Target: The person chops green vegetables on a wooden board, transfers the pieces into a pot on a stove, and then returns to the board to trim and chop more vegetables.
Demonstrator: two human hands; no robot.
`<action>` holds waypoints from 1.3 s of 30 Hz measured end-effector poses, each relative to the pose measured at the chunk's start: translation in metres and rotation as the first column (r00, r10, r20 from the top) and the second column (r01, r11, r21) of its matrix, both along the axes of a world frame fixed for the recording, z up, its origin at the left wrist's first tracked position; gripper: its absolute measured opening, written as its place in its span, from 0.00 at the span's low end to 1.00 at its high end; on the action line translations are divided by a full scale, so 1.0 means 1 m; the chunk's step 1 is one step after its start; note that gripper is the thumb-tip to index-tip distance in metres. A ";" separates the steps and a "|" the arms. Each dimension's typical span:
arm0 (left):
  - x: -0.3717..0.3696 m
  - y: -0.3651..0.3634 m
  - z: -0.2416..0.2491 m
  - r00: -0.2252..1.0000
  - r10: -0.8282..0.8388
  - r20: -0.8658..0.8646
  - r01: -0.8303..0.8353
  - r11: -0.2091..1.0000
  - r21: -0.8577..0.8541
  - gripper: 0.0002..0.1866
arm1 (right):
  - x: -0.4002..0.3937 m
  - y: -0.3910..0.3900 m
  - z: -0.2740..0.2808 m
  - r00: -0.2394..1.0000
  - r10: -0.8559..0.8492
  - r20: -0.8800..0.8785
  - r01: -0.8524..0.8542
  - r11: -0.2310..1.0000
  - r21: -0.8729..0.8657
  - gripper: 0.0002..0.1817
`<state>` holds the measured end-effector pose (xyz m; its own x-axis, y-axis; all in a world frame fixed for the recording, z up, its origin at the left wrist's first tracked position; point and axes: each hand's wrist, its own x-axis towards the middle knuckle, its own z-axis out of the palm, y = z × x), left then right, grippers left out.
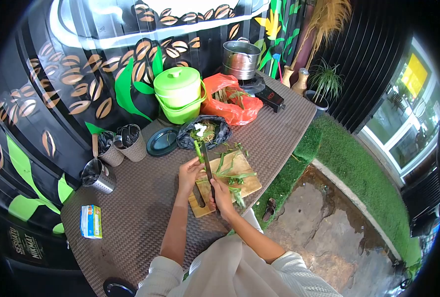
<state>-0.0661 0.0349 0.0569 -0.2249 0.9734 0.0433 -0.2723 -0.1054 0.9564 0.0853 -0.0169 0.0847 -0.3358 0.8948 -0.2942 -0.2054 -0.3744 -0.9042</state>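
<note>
My left hand grips a green stalk that points away from me, its far end over a black plastic bag. In my right hand is a knife, its dark blade running alongside the stalk. Both hands are over the wooden cutting board, which has a slot handle at its near left corner. Long green leaves and chopped green pieces lie across the board. Plant scraps and something white fill the mouth of the bag.
Behind the bag stand a lidded green bucket, an orange plastic bag of leafy stalks and a steel pot on a burner. At left are a dark plate, utensil cups and a small packet. The table's edge runs close at right.
</note>
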 end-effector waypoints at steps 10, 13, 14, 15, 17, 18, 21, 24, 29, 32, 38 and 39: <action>0.022 -0.002 0.008 0.922 0.213 -0.322 -0.151 0.966 0.208 0.19 | 0.011 0.003 0.018 0.989 -0.037 -0.145 0.012 0.985 -0.171 0.14; 0.028 -0.003 0.016 0.923 0.227 -0.310 -0.166 0.963 0.211 0.18 | 0.011 0.002 0.022 0.983 -0.043 -0.177 0.010 0.983 -0.185 0.15; 0.029 -0.004 0.018 0.923 0.224 -0.311 -0.163 0.964 0.212 0.18 | 0.011 0.002 0.021 0.983 -0.045 -0.178 0.012 0.983 -0.184 0.15; 0.030 -0.005 0.023 0.882 0.262 -0.392 -0.170 0.952 0.253 0.17 | 0.010 0.002 0.019 0.985 -0.050 -0.164 0.025 0.988 -0.153 0.15; 0.034 -0.010 0.031 0.831 0.298 -0.469 -0.170 0.940 0.296 0.17 | 0.007 0.002 0.015 0.987 -0.058 -0.151 0.040 0.992 -0.123 0.15; 0.038 -0.015 0.039 0.803 0.310 -0.510 -0.165 0.936 0.310 0.16 | 0.006 0.002 0.013 0.989 -0.077 -0.129 0.065 0.994 -0.092 0.16; 0.042 -0.016 0.041 0.770 0.329 -0.547 -0.148 0.926 0.348 0.15 | 0.002 0.004 0.010 0.991 -0.095 -0.098 0.092 0.995 -0.042 0.15; 0.045 -0.017 0.042 0.751 0.366 -0.550 -0.174 0.913 0.370 0.15 | 0.005 0.013 0.015 0.992 -0.076 -0.104 0.063 0.991 -0.119 0.13; 0.030 -0.012 0.050 0.831 0.255 -0.494 -0.193 0.966 0.173 0.15 | 0.018 0.045 0.011 0.975 0.139 -0.176 -0.192 0.921 -0.338 0.17; 0.016 -0.005 0.042 0.960 0.138 -0.243 -0.124 0.990 0.074 0.15 | 0.023 0.047 0.009 0.980 0.114 -0.163 -0.159 0.940 -0.302 0.19; 0.008 -0.004 0.039 0.998 0.064 -0.031 -0.068 0.986 -0.150 0.15 | 0.023 0.012 0.023 0.979 -0.133 -0.155 0.120 0.988 -0.094 0.17; 0.009 -0.004 0.039 0.996 0.090 0.014 -0.087 0.987 -0.138 0.15 | 0.024 0.005 0.023 0.987 -0.111 -0.118 0.108 0.994 -0.031 0.18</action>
